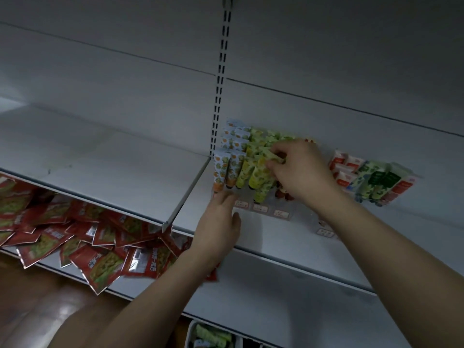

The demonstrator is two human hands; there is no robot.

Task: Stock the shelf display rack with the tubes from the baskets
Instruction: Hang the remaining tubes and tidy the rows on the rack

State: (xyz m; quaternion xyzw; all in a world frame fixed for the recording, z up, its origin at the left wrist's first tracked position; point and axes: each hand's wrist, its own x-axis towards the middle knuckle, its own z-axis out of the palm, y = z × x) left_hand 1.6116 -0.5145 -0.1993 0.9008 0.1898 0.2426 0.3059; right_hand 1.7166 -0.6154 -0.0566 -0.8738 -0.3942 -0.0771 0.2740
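Both forearms reach up from 6 o'clock toward the shelf [288, 237]. Right hand [298, 169] is pinching a green tube [272, 156] between its fingertips, right over the clear display rack [261, 209] at about 12 o'clock. Left hand [218, 222] rests against the rack's front edge, fingers mostly straight, holding nothing. White basket [192, 332] with more tubes sits down at 6, and red snack packets [75, 237] are piled at 9.
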